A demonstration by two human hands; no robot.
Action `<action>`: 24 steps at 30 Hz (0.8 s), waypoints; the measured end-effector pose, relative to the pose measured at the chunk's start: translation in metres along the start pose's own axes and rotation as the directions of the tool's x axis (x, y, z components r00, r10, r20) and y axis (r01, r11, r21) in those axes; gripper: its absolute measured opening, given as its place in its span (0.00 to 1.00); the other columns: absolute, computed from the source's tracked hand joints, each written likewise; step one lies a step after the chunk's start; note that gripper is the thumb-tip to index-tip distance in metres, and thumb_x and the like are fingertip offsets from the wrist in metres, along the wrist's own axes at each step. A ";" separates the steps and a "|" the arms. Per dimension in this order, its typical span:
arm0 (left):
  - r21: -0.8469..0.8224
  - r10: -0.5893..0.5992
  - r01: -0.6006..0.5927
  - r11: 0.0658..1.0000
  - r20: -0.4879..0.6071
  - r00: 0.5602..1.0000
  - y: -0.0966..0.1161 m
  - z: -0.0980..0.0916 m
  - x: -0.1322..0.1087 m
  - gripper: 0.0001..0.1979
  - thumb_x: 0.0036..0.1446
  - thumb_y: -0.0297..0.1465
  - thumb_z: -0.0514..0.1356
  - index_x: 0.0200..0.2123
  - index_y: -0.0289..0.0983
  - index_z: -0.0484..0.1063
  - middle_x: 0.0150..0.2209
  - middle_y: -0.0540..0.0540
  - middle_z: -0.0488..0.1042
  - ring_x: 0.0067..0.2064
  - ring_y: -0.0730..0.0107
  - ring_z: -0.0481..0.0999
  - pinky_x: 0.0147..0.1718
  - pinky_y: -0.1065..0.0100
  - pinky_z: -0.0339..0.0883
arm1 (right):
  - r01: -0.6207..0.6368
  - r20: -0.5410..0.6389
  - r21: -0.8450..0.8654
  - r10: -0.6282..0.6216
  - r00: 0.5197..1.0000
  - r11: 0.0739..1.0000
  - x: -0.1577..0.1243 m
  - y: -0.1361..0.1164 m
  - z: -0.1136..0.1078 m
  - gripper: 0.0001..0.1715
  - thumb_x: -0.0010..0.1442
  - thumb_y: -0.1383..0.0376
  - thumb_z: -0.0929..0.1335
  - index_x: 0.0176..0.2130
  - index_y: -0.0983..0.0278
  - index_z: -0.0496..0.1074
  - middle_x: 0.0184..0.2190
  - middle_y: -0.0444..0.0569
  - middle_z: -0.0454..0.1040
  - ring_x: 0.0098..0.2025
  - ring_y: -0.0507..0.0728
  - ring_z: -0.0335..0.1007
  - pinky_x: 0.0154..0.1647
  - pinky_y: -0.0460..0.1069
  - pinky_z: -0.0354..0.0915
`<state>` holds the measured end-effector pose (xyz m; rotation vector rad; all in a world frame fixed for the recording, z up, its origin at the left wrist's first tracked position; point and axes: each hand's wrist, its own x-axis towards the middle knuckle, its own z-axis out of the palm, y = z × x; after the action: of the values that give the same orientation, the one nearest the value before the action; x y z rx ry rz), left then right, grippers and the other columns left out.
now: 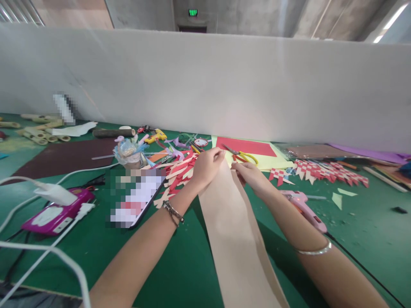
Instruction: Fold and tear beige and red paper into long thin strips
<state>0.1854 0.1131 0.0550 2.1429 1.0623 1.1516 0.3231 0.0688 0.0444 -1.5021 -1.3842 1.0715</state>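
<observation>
A long strip of tan paper (231, 226) runs from the near edge of the view up to both hands. My left hand (208, 167) pinches its far left corner, thumb and fingers together. On the far right corner, my right hand (248, 175) grips the paper's edge with curled fingers. Just beyond my hands lie yellow-handled scissors (245, 156) on red paper (247, 146) and pale yellow sheets (266, 162). Cut red and tan paper strips (180, 171) are heaped beside my left hand.
Woven red-and-white paper pieces (330, 171) and a pink glue gun (305, 209) lie at the right. On the left are a phone (141, 201), a purple power strip (59, 214) with white cables, and bamboo pieces (41, 134). A grey partition (205, 85) stands behind the green table (167, 265).
</observation>
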 end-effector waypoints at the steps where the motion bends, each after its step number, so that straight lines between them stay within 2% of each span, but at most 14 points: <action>1: 0.005 -0.002 0.002 1.000 -0.005 1.000 -0.001 -0.001 0.000 0.16 0.57 0.33 0.49 0.19 0.37 0.51 0.17 0.55 0.51 0.21 0.76 0.54 0.22 0.71 0.45 | -0.012 -0.007 0.008 0.012 1.000 1.000 -0.001 -0.001 0.000 0.22 0.55 0.55 0.59 0.15 0.62 0.57 0.10 0.40 0.56 0.13 0.47 0.51 0.15 0.45 0.49; 3: 0.013 -0.002 0.002 1.000 -0.007 1.000 -0.002 -0.001 0.000 0.16 0.57 0.33 0.49 0.19 0.37 0.51 0.17 0.55 0.50 0.20 0.76 0.53 0.21 0.71 0.44 | -0.034 -0.013 0.022 0.035 0.999 0.999 -0.003 -0.004 -0.001 0.23 0.55 0.53 0.59 0.16 0.63 0.58 0.12 0.40 0.58 0.14 0.48 0.54 0.16 0.45 0.51; 6: 0.017 0.015 -0.015 1.000 0.008 1.000 -0.002 0.000 -0.001 0.16 0.57 0.33 0.49 0.19 0.37 0.51 0.17 0.55 0.50 0.20 0.77 0.53 0.21 0.71 0.44 | -0.072 0.038 -0.008 0.072 0.997 0.997 -0.006 -0.009 -0.002 0.25 0.56 0.50 0.59 0.17 0.63 0.61 0.13 0.42 0.60 0.16 0.49 0.57 0.18 0.45 0.54; 13: 0.023 0.044 -0.045 0.999 0.037 0.998 -0.003 0.000 0.000 0.16 0.58 0.34 0.49 0.19 0.37 0.51 0.17 0.55 0.51 0.21 0.77 0.54 0.22 0.72 0.45 | -0.112 0.117 -0.003 0.111 0.987 0.994 -0.009 -0.012 -0.004 0.22 0.54 0.59 0.61 0.14 0.63 0.59 0.10 0.40 0.55 0.14 0.47 0.50 0.17 0.45 0.51; 18: 0.046 0.041 -0.042 0.998 0.030 0.999 -0.003 -0.002 0.002 0.17 0.57 0.33 0.49 0.19 0.37 0.49 0.17 0.55 0.49 0.20 0.76 0.53 0.22 0.71 0.44 | -0.123 0.101 0.029 0.119 0.988 0.992 -0.007 -0.009 0.000 0.21 0.54 0.60 0.60 0.13 0.63 0.57 0.10 0.39 0.54 0.13 0.46 0.48 0.16 0.44 0.49; 24: 0.083 0.025 -0.024 0.996 -0.007 1.000 -0.004 -0.009 0.006 0.16 0.58 0.33 0.49 0.19 0.37 0.51 0.17 0.54 0.51 0.21 0.75 0.55 0.22 0.70 0.45 | -0.145 0.090 -0.003 0.144 0.985 0.989 -0.004 -0.001 0.002 0.22 0.55 0.61 0.61 0.13 0.63 0.58 0.08 0.40 0.56 0.12 0.46 0.51 0.16 0.44 0.50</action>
<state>0.1784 0.1207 0.0597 2.2220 1.1081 1.1468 0.3205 0.0653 0.0449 -1.5884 -1.3497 1.2445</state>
